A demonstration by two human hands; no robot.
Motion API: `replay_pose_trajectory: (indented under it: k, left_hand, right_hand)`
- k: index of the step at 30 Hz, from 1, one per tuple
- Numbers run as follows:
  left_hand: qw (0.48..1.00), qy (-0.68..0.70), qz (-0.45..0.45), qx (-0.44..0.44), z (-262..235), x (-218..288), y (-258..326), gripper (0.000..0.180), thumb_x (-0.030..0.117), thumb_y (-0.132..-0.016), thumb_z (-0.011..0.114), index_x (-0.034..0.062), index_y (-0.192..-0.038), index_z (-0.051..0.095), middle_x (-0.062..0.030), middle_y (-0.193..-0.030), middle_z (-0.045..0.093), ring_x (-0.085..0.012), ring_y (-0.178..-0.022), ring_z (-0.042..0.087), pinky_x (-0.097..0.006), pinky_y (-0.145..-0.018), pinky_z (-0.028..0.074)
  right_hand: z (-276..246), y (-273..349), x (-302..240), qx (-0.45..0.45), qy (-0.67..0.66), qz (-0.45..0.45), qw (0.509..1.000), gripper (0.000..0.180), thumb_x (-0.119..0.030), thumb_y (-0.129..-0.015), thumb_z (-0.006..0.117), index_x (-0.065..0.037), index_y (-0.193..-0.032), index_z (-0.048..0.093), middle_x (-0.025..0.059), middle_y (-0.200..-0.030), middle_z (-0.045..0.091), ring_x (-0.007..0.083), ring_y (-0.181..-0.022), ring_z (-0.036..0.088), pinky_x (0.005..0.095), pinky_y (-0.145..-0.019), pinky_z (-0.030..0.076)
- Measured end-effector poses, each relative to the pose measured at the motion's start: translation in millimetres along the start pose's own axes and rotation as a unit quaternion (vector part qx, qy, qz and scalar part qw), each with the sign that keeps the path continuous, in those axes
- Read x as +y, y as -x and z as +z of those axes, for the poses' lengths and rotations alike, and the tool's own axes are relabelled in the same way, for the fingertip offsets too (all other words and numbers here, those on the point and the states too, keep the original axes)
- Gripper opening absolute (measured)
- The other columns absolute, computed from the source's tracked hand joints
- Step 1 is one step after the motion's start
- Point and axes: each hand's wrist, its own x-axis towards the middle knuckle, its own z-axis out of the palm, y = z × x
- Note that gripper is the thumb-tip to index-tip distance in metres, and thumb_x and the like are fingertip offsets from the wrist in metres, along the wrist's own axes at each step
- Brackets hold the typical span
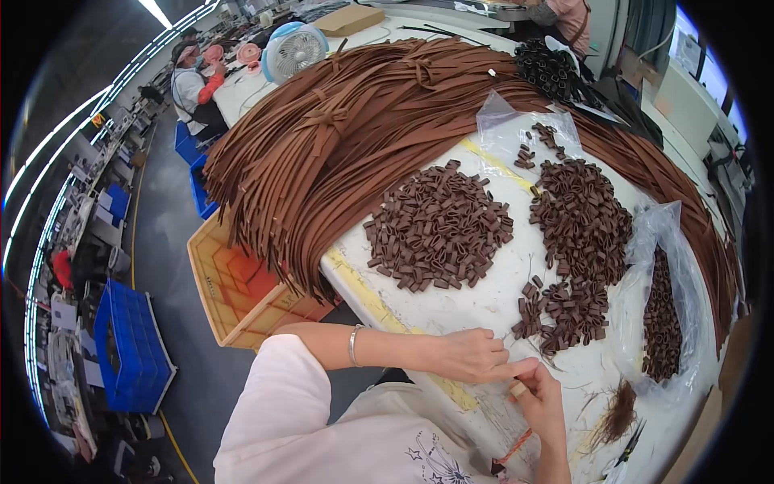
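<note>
Over the near edge of the white worktable [500, 274], my left hand [472, 356] and my right hand [544, 407] meet at their fingertips. Both are closed in a pinch. Whatever they pinch is too small or too hidden to name; thin thread ends show close by. My right thumb has a tan wrapping [518, 390]. Just beyond my hands lies a small cluster of brown strap loops [574, 310], joining a larger heap of loops [580, 210]. Another heap of brown loops [439, 226] sits to the left. A tangle of brown threads [617, 411] rests to the right, beside dark-tipped snips [633, 444].
Long brown straps [347, 129] cover the far side. A clear plastic bag [673, 242] lies around more loops at right. Black buckles [556, 73] and a fan [296, 52] stand farther back. A yellow crate [205, 278] is at left; a person [193, 89] works beyond.
</note>
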Motion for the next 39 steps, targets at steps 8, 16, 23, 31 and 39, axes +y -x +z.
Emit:
replay_pose_trajectory:
  k: [8,16,23,31,39]
  left_hand:
    - [0.345,0.818,-0.445,0.116,-9.8,-5.7,-11.2,0.033,0.008,-0.083,0.044,0.0031,-0.116,0.038,-0.0056,-0.072,0.054,-0.0129,-0.045,0.05,-0.025,-0.042,0.042]
    - [0.142,0.904,-0.373,0.149,1.1,-3.1,-13.3,0.027,0.004,-0.082,0.041,0.0029,-0.11,0.043,-0.0036,-0.07,0.05,-0.0103,-0.042,0.045,-0.021,-0.037,0.034]
    - [0.872,0.125,-0.458,0.12,-19.2,-75.0,6.8,0.009,0.009,-0.08,0.051,0.0033,-0.087,0.049,-0.007,-0.058,0.053,-0.021,-0.045,0.051,-0.03,-0.041,0.039]
    - [0.933,0.171,-0.308,-0.078,-0.7,-49.7,-30.6,0.01,0.005,-0.073,0.054,0.002,-0.083,0.055,-0.0114,-0.078,0.059,-0.028,-0.069,0.057,-0.036,-0.062,0.044]
    - [0.955,0.116,-0.264,-0.076,22.5,-80.0,-53.8,0.017,0.004,-0.073,0.054,0.0028,-0.09,0.05,-0.0122,-0.085,0.057,-0.0292,-0.075,0.055,-0.038,-0.063,0.043]
  right_hand:
    - [-10.1,9.3,-12.9,0.086,-0.121,0.039,0.988,0.012,-0.006,-0.08,0.054,-0.001,-0.088,0.046,0.0052,-0.067,0.056,0.0054,-0.052,0.047,0.0187,-0.043,0.036]
    - [-6.3,14.0,-4.5,0.096,0.267,-0.102,0.953,0.023,-0.016,-0.078,0.059,-0.001,-0.087,0.044,0.0097,-0.066,0.058,0.0194,-0.051,0.057,0.0306,-0.045,0.041]
    - [-10.9,15.4,0.6,0.098,0.5,-0.042,0.86,0.022,-0.02,-0.077,0.057,-0.005,-0.082,0.042,0.0106,-0.064,0.056,0.0268,-0.052,0.058,0.0369,-0.044,0.043]
    - [-7.9,12.4,-12.0,0.105,0.44,-0.066,0.89,0.022,-0.02,-0.077,0.056,-0.004,-0.083,0.042,0.0107,-0.065,0.056,0.0276,-0.053,0.058,0.0384,-0.045,0.043]
    - [-8.3,8.5,0.9,0.083,0.449,-0.049,0.888,0.023,-0.019,-0.076,0.057,-0.004,-0.087,0.043,0.0108,-0.066,0.057,0.0286,-0.054,0.057,0.0393,-0.047,0.043]
